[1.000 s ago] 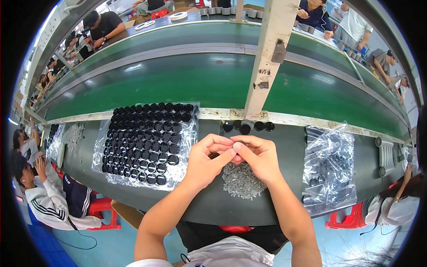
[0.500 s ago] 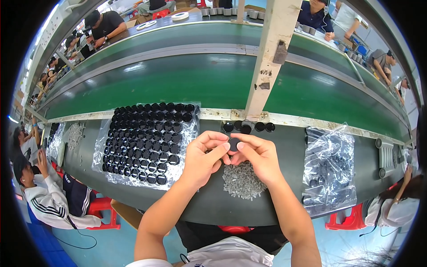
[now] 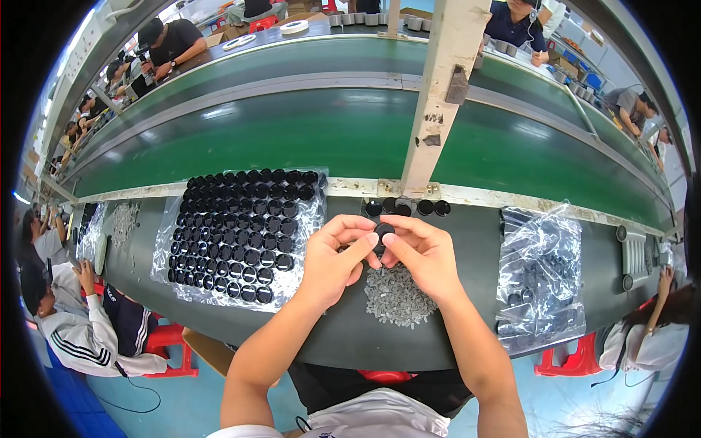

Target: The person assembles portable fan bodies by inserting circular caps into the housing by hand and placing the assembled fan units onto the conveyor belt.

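Observation:
Between my two hands I hold a black round cap (image 3: 383,231), raised over the dark table. My left hand (image 3: 337,255) pinches its left edge, thumb in front and fingers behind. From the other side my right hand (image 3: 423,254) grips it the same way, with the thumb pressed on its face. Just below lies a pile of small grey translucent pieces (image 3: 399,299), partly covered by my right hand. Several more black caps (image 3: 424,208) sit in a short cluster beyond my fingers, against the belt's frame.
Rows of black caps (image 3: 252,241) cover a clear plastic sheet (image 3: 157,252) at left. A plastic bag of dark parts (image 3: 540,274) lies at right. Past a white upright post (image 3: 438,109) runs a green conveyor belt (image 3: 292,131). Seated people work on both sides.
The black cap has turned a little in my fingers, and my right thumb has shifted slightly left. Both arms stay in place. A person at left has lowered a hand.

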Demonstrator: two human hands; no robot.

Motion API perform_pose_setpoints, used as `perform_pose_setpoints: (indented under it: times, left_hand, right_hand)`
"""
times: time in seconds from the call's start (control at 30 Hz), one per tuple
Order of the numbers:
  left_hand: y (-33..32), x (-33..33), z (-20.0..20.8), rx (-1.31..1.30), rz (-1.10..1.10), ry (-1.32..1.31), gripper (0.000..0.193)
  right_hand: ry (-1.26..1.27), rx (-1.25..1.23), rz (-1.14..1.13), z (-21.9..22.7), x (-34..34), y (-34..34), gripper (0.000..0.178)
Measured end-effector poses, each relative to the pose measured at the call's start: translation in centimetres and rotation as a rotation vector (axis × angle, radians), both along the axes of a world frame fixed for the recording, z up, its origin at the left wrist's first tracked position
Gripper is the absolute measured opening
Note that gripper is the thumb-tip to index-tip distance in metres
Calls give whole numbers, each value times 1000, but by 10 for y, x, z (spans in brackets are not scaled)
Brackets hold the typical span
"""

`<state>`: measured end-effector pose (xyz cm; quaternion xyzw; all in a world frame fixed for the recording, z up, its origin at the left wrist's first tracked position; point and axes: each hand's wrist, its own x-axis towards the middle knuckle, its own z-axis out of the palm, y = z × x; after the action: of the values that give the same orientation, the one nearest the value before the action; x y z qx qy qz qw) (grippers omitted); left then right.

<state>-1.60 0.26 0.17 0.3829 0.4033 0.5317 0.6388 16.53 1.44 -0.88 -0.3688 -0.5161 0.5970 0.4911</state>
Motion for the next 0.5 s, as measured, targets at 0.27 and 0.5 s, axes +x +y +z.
perform_pose_setpoints:
  times: [0.27, 0.5]
  left_hand:
    - [0, 2, -2, 71, 16, 141, 21]
    - [0, 5, -12, 314, 35, 266, 19]
  right_hand:
    - [-31, 37, 1, -5, -1, -1, 23]
    - [46, 69, -23, -5, -2, 1, 21]
